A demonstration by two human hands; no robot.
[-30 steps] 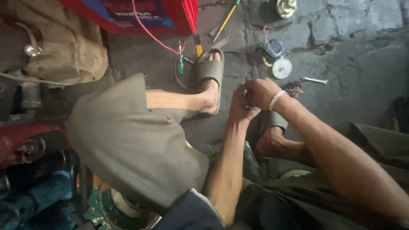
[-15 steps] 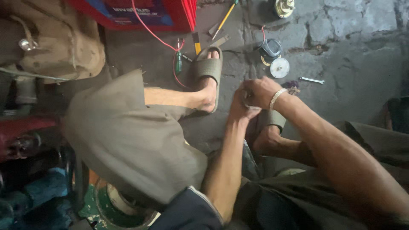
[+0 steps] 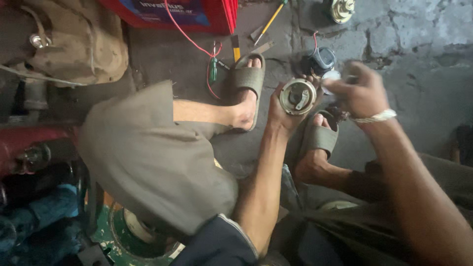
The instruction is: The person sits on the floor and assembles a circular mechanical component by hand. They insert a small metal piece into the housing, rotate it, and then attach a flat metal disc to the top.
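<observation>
At the far left lie a dusty tan bag [image 3: 81, 42] and, below it, dark red machinery [image 3: 29, 148]. A red box [image 3: 177, 12] sits at the top edge, with a red wire [image 3: 189, 39] trailing from it down to a green-handled screwdriver [image 3: 213, 70] on the concrete floor [image 3: 419, 44]. A bent knee in grey-brown cloth fills the middle left, its foot in an olive sandal [image 3: 248, 79] flat on the floor.

The left hand [image 3: 283, 111] comes up from the bottom on a nearly upright forearm, palm facing the camera, fingers cupped around a round metal part [image 3: 297, 96] that shows a ring and small fittings inside. The part is held above the floor, between the two sandalled feet.

Just right of it, the right hand [image 3: 362, 93], with a white bracelet [image 3: 374, 117] at the wrist, is raised and blurred, its fingers curled together; whether they pinch anything cannot be told. Its forearm slants down to the lower right corner.
</observation>
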